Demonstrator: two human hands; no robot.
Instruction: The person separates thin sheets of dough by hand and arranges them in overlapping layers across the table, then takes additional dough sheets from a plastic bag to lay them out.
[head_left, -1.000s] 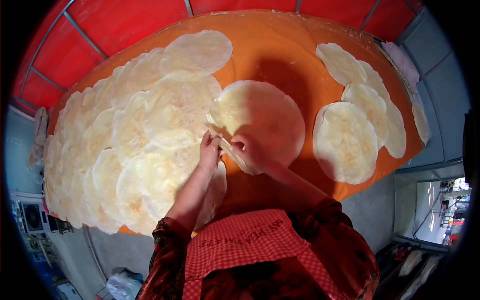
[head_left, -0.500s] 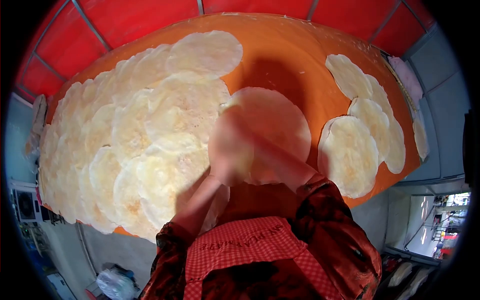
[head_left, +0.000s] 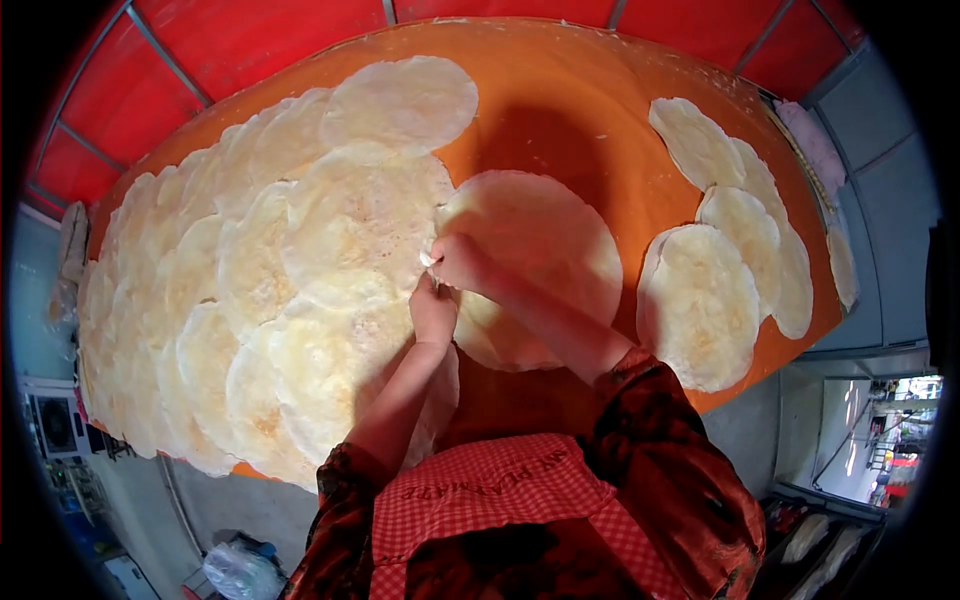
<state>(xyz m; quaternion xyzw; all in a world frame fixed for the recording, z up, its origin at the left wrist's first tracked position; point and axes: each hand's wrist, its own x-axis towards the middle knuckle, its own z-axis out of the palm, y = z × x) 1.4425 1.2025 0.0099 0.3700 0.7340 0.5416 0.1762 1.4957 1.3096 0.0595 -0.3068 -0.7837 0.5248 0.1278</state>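
A large round thin flatbread (head_left: 545,270) lies on the orange cloth in front of me. At its left edge my right hand (head_left: 462,263) is closed in a pinch, with a small whitish bit of the edge showing at the fingertips. Just below, my left hand (head_left: 433,312) is pinched at the same edge, its fingertips almost touching the right hand. To the left, many overlapping flatbreads (head_left: 360,225) cover the cloth, and my hands sit over the border of this spread. The exact grip of the left fingers is partly hidden.
An orange cloth (head_left: 560,70) covers the wide table. Several more flatbreads (head_left: 698,305) overlap at the right. Red panels (head_left: 480,10) stand behind the far edge. A clear plastic bag (head_left: 240,572) is on the floor at lower left.
My hands were blurred over the flatbread's left part; now they are still and pinched close together at its left edge. The surrounding flatbreads look unchanged.
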